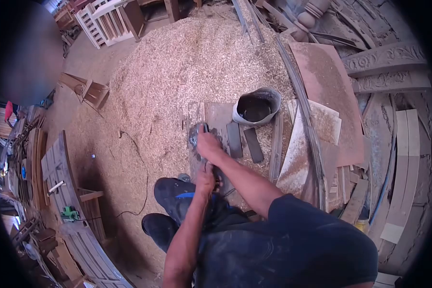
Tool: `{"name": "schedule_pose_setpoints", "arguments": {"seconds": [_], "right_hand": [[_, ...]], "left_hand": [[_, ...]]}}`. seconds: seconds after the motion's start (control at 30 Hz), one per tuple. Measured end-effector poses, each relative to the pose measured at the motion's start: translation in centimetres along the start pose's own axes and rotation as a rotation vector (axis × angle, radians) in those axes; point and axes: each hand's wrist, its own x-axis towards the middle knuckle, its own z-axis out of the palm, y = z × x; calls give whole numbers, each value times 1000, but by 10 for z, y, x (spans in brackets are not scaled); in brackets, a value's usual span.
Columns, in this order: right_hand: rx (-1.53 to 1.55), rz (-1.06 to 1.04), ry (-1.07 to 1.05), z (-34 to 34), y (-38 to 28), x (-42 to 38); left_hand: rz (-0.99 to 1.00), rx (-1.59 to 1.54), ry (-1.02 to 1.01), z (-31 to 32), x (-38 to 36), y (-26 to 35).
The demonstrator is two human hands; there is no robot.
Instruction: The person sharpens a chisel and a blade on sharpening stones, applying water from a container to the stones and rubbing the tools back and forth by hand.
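Note:
My right hand (208, 145) is closed at the far end of a dark, narrow tool on a wet board (219, 113); its index finger points forward along the tool. Nearer my body, my left hand (206, 180) is closed around something dark that is mostly hidden, close to my right wrist. Two dark rectangular blocks lie to the right of my right hand, a wider grey one (234, 139) and a narrower one (253, 145). Just beyond them stands a pale bucket (276, 103) with dark liquid inside.
Wood shavings (177, 72) are heaped ahead. Boards and a pinkish sheet (329, 91) lie to the right, near carved wood (389, 60). At left are a panelled door (77, 201) with a green tool (70, 214) and a cord across the floor. A blurred shape fills the upper left.

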Motion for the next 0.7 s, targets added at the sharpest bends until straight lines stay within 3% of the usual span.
{"name": "schedule_pose_setpoints", "arguments": {"seconds": [0.1,0.17,0.27,0.37,0.43,0.5,0.57,0.63,0.7], "right_hand": [[-13,13,24,15,1,-8],[-7,34,-29,12,2,-23],[19,19,-16,3,-1,5],[32,27,32,-6,-8,6],[53,31,30,8,-2,-5],[9,18,-15,5,-4,-6],[-24,25,-24,15,1,-5],[26,23,26,17,2,8],[27,20,17,-2,-10,13]], "left_hand": [[54,99,131,12,-28,3],[-38,170,120,13,-30,-4],[18,30,10,-4,4,-5],[-36,31,71,-1,5,13],[184,195,131,-4,4,-22],[270,271,152,1,-11,-19],[191,235,101,1,-13,-15],[-37,88,-10,-9,3,11],[-38,64,44,-6,6,9]]}}
